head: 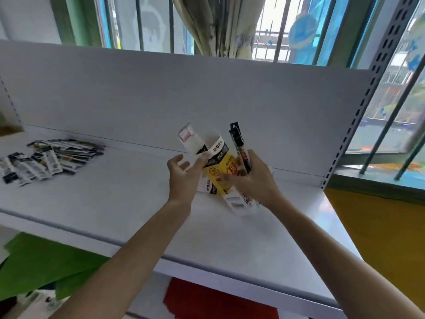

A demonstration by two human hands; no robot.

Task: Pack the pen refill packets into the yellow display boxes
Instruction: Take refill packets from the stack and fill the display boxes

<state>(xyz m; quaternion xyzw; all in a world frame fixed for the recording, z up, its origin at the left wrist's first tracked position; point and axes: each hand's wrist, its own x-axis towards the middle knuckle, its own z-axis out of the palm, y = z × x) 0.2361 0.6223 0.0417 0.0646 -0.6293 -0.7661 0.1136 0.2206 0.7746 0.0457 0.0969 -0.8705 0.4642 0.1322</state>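
Yellow card catches the eye first: the box point(220, 173) leans near the right end of the white shelf point(115, 203), seemingly resting on it, its top flap point(186, 134) thrown back so the mouth is free. The left hand point(181, 178) lays spread, straight fingers against the box's side, I'd say to steady it and hold the mouth wide. The right hand point(255, 180) grips a black packet point(239, 146) upright just beside the opening, likely lined up to slide in end-first. The pile of packets point(53, 157) lies well apart, at the left.
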